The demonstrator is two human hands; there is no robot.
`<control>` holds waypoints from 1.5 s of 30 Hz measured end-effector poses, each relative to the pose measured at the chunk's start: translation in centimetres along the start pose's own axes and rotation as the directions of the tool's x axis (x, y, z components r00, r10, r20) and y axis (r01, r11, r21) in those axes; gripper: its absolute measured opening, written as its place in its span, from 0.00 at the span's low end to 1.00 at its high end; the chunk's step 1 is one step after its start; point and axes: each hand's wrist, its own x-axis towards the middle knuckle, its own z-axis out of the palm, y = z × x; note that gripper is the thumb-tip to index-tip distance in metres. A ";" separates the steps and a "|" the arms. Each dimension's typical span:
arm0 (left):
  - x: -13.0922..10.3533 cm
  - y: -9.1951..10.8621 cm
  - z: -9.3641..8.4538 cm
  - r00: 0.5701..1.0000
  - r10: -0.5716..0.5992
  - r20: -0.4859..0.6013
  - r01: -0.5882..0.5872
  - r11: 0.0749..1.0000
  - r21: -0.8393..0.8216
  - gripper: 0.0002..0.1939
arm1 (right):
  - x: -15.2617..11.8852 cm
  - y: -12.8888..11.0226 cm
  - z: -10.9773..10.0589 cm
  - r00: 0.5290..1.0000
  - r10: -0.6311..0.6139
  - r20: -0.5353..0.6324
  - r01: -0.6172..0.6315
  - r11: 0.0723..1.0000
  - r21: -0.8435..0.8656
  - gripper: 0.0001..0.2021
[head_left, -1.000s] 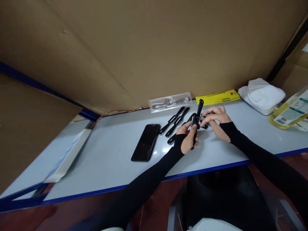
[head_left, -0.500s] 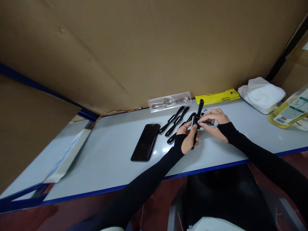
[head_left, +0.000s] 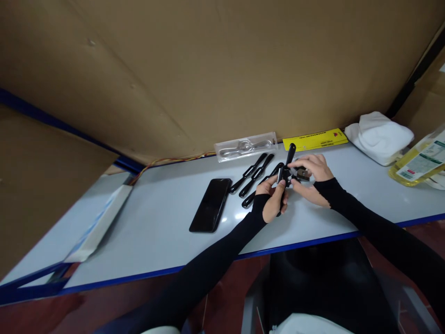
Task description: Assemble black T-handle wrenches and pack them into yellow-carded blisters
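A black spokeshave (head_left: 290,154) is gripped around its lower handle by my left hand (head_left: 273,199), its other handle pointing up and away. A bright metal strip shows at its middle, near my left thumb. My right hand (head_left: 314,169) is beside the middle, thumb and index finger apart, with nothing visible held between them. Whether its fingertips touch the tool I cannot tell. Small metal parts (head_left: 303,174) lie on the table below my right hand, partly hidden by it. Left of my hands lie several black spokeshave bodies (head_left: 256,175), one of them partly covered by my left hand.
A black phone (head_left: 210,205) lies left of the tools. Along the back wall are a clear plastic package (head_left: 246,146) and a yellow card (head_left: 315,139). White cloth (head_left: 378,137) and a bottle of yellow liquid (head_left: 417,160) stand at the right. A white box (head_left: 100,227) is at the left.
My right thumb and index finger have spread apart and drawn back from the middle of the spokeshave. My left hand keeps its hold in nearly the same place.
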 end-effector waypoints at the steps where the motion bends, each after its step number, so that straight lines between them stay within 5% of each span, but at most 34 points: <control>1: 0.0 0.1 0.0 1.000 0.001 -0.005 -0.001 1.000 0.004 0.36 | 0.0 0.0 0.1 1.000 0.007 -0.009 -0.007 1.000 -0.008 0.13; 6: 0.0 0.1 0.0 1.000 0.024 0.001 -0.024 1.000 0.013 0.37 | 0.0 0.0 0.2 0.999 -0.035 -0.011 0.035 0.999 0.001 0.07; 10: -0.1 0.1 0.0 1.000 0.015 0.012 -0.015 1.000 0.021 0.38 | 0.0 -0.1 0.2 0.996 -0.087 -0.033 0.087 0.996 0.010 0.17; 15: 0.0 0.0 0.0 1.000 0.022 -0.002 -0.022 1.000 0.008 0.36 | 0.0 0.1 0.2 0.993 -0.117 -0.011 0.117 0.993 -0.007 0.12; 17: 0.1 -0.2 -0.1 1.000 0.018 0.000 -0.018 1.000 0.006 0.36 | 0.0 0.3 0.1 0.989 -0.149 0.011 0.149 0.989 -0.009 0.18; 23: 0.1 -0.5 -0.2 1.000 0.025 0.003 -0.025 1.000 -0.005 0.36 | -0.1 -0.1 0.1 0.999 -0.045 -0.003 0.044 0.999 -0.010 0.16; 36: 0.0 -0.3 0.0 1.000 0.014 0.006 -0.014 1.000 0.011 0.35 | 0.0 -0.3 -0.2 0.996 -0.077 0.040 0.076 0.997 0.026 0.08; 45: -0.1 0.0 0.0 1.000 0.002 -0.016 -0.002 1.000 0.003 0.34 | -0.2 -0.6 0.2 0.999 0.030 0.012 -0.031 0.998 0.056 0.14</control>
